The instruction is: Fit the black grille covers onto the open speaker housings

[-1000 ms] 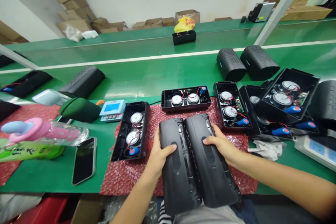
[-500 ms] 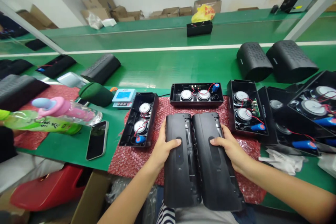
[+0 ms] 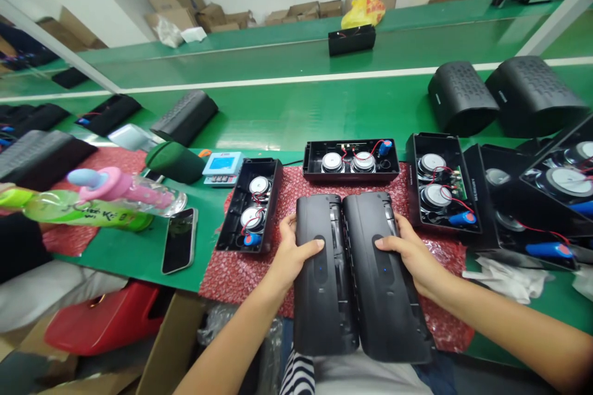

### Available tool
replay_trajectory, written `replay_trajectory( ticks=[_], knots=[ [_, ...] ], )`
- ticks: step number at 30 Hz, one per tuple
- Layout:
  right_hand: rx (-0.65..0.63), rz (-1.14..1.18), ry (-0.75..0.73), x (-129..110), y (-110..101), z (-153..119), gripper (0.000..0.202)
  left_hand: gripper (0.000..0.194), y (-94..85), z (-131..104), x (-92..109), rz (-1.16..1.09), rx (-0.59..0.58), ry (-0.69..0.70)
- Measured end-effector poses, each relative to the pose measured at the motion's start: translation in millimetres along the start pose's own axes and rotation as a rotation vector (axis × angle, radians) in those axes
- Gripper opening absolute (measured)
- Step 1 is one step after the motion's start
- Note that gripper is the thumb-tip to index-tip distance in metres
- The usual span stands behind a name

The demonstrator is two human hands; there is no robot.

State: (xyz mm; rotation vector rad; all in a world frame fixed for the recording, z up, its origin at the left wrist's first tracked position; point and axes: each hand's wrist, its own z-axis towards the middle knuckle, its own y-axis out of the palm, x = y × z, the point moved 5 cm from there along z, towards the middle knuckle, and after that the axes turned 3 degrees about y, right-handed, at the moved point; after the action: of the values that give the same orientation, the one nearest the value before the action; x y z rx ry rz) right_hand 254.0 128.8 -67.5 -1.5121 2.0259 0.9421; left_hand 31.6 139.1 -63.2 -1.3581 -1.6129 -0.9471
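Note:
My left hand [image 3: 291, 250] grips the left black speaker shell [image 3: 319, 308], its thumb on the oval button panel. Around the right black shell [image 3: 393, 315] my right hand [image 3: 412, 250] is closed, thumb also on the panel. The two shells lie side by side, nearly touching, over the table's front edge. A small blue light shows on each. Beyond them sit open black housings with round speakers and blue cells: one at left [image 3: 233, 216], one at the back [image 3: 315, 171], one at right [image 3: 417, 151].
Red bubble wrap [image 3: 217, 274] covers the green table. At left are a phone [image 3: 179, 241], bottles [image 3: 139, 194] and a blue-screened device [image 3: 223, 166]. More housings [image 3: 495, 197] are stacked at right, beside crumpled white tissue [image 3: 512, 278]. Finished-looking black speakers [image 3: 463, 95] stand behind.
The camera view has shifted slightly. A blue light now shows on the right shell, where none was visible before. Both hands keep their grip.

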Motion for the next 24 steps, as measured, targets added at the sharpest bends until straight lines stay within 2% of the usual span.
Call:
replay_trajectory(
  ticks=[6,10,16,20,22,24],
  knots=[
    [0.001,0.009,-0.015,0,0,0,0.075,0.11,5.9,-21,4,-0.107,-0.189,-0.065],
    [-0.01,0.022,0.0,-1,2,-1,0.076,0.11,3.7,-22,0,-0.15,-0.149,-0.076],
    [0.0,0.026,-0.001,-1,1,0,0.075,0.11,3.9,-19,-4,-0.155,-0.2,-0.064],
    [-0.006,0.025,-0.012,-2,0,0,0.071,0.11,0.4,-21,-5,-0.135,-0.129,-0.08],
    [-0.008,0.025,-0.012,-2,0,0,0.071,0.114,-0.9,-21,-5,-0.118,-0.158,-0.078],
    [-0.007,0.022,-0.012,-2,0,-1,0.072,0.122,-1.6,-22,-6,-0.099,-0.238,-0.065]
  ],
)
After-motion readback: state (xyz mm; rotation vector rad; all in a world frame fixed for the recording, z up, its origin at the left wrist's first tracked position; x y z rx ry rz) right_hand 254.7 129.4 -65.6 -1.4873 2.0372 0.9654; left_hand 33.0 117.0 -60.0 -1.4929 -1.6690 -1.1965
